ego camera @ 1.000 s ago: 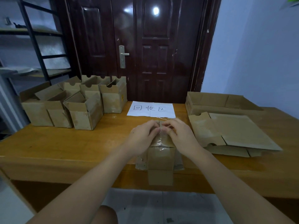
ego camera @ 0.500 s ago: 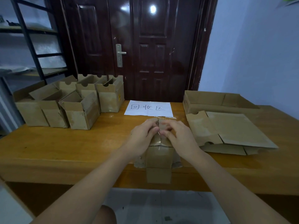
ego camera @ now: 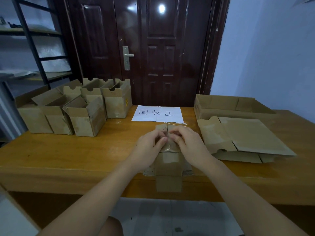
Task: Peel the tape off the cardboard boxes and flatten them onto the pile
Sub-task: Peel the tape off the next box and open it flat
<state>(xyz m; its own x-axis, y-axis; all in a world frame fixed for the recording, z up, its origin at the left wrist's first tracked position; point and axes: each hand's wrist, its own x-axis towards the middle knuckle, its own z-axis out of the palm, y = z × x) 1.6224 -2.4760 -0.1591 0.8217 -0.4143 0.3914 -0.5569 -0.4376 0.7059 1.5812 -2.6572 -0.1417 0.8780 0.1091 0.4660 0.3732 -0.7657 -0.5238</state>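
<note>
A small taped cardboard box point(ego camera: 168, 165) stands at the near edge of the wooden table point(ego camera: 85, 150), one flap hanging over the edge. My left hand point(ego camera: 148, 147) and my right hand point(ego camera: 185, 144) sit on its top, fingers curled at the centre seam where clear tape point(ego camera: 167, 147) runs. Both seem to pinch at the tape or the flap edges there; the fingertips hide the exact hold. The flattened pile point(ego camera: 245, 138) lies to the right.
Several open cardboard boxes point(ego camera: 85, 113) are grouped at the back left. A white paper sheet with writing point(ego camera: 157, 114) lies behind the box, and a strip of peeled tape point(ego camera: 177, 123) lies by it. A shallow cardboard tray point(ego camera: 228, 104) stands back right. A dark door is behind.
My fingers have worked at the seam and the top flaps now show parted slightly behind my hands. The box and both arms stay in the same place.
</note>
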